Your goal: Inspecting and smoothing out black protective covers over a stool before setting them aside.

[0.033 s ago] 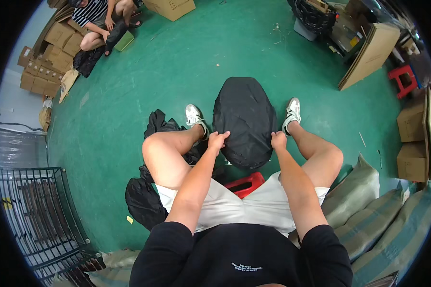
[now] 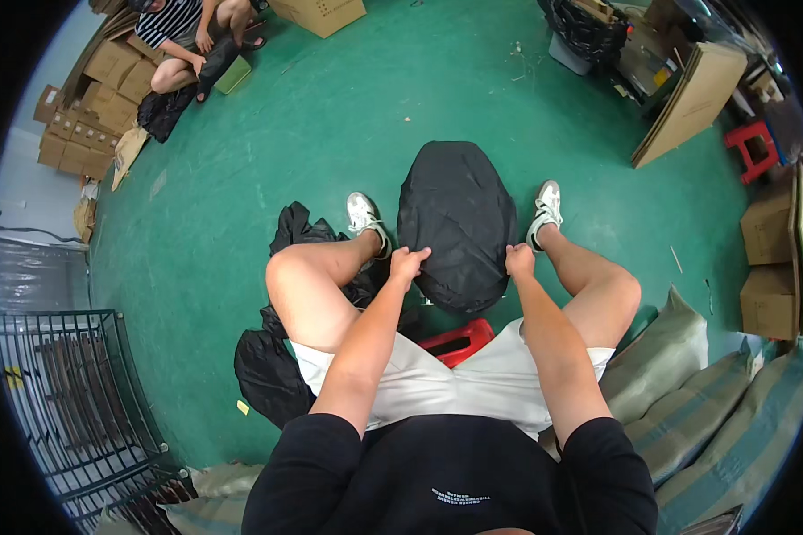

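A black fabric cover (image 2: 458,209), pulled over an oval, padded-looking shape, stands between my feet. My left hand (image 2: 408,265) is closed at the near left edge of it, with the thumb lying toward the fabric. On the opposite side my right hand (image 2: 519,259) has its fingers curled round the cover's right edge. What the cloth encloses is hidden; only small light bits (image 2: 426,301) peek out under its near end. Beside and behind my left leg lie more crumpled black covers (image 2: 303,230) and a rounded black bundle (image 2: 272,379).
I sit over a red plastic stool (image 2: 459,343). Woven sacks (image 2: 656,357) lie close at my right, and a dark metal rack (image 2: 71,392) stands left. Cartons (image 2: 767,299) and leaning cardboard sheets (image 2: 690,105) line the right. Another person (image 2: 183,45) crouches far left near stacked boxes (image 2: 111,98).
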Tool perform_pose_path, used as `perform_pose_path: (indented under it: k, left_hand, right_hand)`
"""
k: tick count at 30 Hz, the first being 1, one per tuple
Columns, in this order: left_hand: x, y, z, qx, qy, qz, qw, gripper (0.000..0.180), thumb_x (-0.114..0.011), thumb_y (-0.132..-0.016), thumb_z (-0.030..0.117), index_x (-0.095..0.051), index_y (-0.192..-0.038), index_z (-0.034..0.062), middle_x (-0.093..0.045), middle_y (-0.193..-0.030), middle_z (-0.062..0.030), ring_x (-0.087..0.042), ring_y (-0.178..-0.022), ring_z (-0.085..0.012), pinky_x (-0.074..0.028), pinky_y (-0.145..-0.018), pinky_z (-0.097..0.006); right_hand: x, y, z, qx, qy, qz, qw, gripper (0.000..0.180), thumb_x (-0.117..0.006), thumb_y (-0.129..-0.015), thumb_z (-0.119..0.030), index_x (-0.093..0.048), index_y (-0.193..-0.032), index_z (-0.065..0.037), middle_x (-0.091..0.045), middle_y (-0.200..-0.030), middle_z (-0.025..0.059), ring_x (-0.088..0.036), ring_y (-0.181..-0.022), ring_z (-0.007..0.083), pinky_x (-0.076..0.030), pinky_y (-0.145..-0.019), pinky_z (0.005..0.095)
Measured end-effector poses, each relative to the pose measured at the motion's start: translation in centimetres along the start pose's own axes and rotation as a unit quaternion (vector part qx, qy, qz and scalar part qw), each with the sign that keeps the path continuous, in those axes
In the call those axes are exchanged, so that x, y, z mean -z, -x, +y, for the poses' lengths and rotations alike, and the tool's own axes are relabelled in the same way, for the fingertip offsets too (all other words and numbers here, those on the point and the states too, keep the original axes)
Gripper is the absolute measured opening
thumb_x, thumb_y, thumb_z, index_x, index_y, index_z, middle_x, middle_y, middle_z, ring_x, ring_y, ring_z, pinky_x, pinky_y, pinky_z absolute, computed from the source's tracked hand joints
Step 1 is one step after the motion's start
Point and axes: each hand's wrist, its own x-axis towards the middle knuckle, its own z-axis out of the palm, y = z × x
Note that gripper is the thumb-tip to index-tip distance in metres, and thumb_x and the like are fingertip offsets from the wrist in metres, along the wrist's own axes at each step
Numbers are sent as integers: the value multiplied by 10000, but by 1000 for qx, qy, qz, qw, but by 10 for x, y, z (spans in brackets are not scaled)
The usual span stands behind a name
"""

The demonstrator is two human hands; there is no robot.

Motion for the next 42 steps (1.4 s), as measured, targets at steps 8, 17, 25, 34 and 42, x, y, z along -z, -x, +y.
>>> perform_pose_path:
  k: [8,17,25,34,42]
  left_hand:
    - [21,3,-44,1,-28,112,993,345,-749,-845,258,-557,-672,30,-609,-641,-81,-603,-514,-209,-480,-543,-347]
    - [21,20,-40,31,-166,191,967,341,-796,-746,301,-629,-907,51,-703,-976,-155,-672,-980,-296,-511,-851,-413]
    - [12,61,42,-311,10,204,928,417,-754,-739,149,-593,-1109,43,-590,-1112,-170,-591,-1008,-300,-492,-866,-427]
    - [210,161,88,-457,147,358,801,112,-646,-906,91,-632,-996,26,-659,-903,-38,-596,-804,-102,-494,-747,-254]
    - [236,42,-223,16,-161,275,948,285,-694,-776,189,-627,-1003,30,-696,-930,-156,-681,-896,-295,-531,-814,-394]
  right_hand:
    - [0,47,-29,-7,38,-89,995,457,-711,-832,-371,-664,-987,56,-674,-1066,244,-659,-1014,337,-508,-867,406]
    - [38,82,-74,90,321,-113,936,457,-734,-785,-359,-682,-1064,-2,-693,-1078,192,-665,-1055,309,-523,-901,411]
    - [137,27,-145,382,113,-250,883,276,-729,-811,-151,-618,-1003,14,-631,-820,81,-604,-764,154,-490,-642,301]
    - [198,-6,-138,174,67,-220,957,196,-645,-909,-219,-599,-1014,-60,-615,-749,33,-583,-595,119,-390,-501,222]
    - [170,6,-158,194,109,-279,934,202,-605,-949,-242,-590,-1063,-77,-631,-804,25,-595,-623,113,-400,-547,218]
